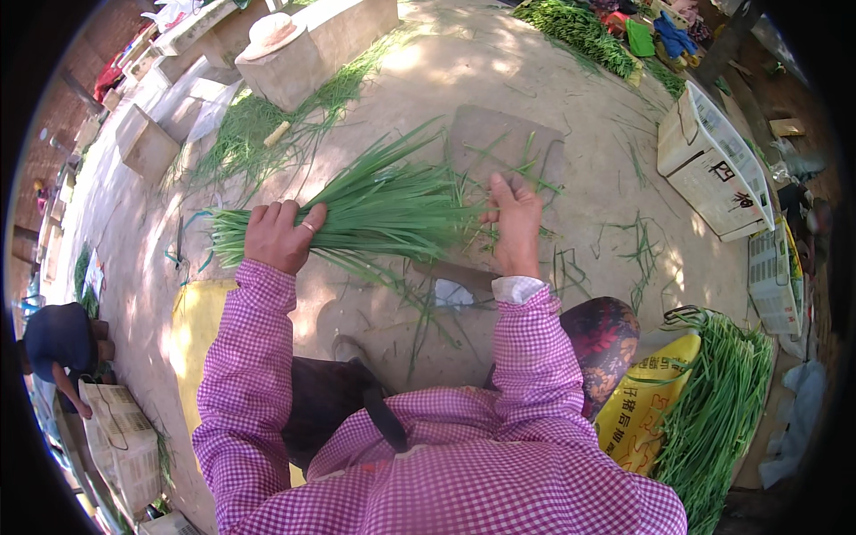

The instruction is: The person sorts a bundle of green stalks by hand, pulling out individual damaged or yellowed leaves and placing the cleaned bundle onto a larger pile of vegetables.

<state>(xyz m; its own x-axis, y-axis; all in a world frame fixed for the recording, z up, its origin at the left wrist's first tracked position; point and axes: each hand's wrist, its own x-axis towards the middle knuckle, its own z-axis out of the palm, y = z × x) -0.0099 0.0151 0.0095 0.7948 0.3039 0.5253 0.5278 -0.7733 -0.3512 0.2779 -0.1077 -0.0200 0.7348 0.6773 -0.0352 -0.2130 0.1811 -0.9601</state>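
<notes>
My left hand [283, 235] is wrapped round a thick bunch of long, flat green leaves, apparently garlic chives [392, 201]. The stalk ends stick out to the left of the fist and the leaf tips fan out to the right. At those tips is my right hand [515, 223], its fingers curled in a pinch; whether a thin leaf is between them is too small to tell. Below and beyond it lies a grey-brown mat [499, 129] with loose leaves scattered on it. Blue-green ties [176, 259] rest on the ground left of the bunch.
At my right, a large heap of chives [722, 410] lies beside a yellow sack [646, 410]. White crates [713, 169] stand farther right. Concrete blocks [285, 62], one with a pale hat [270, 34], are at far left. Another person [58, 343] touches a crate [120, 437] at left.
</notes>
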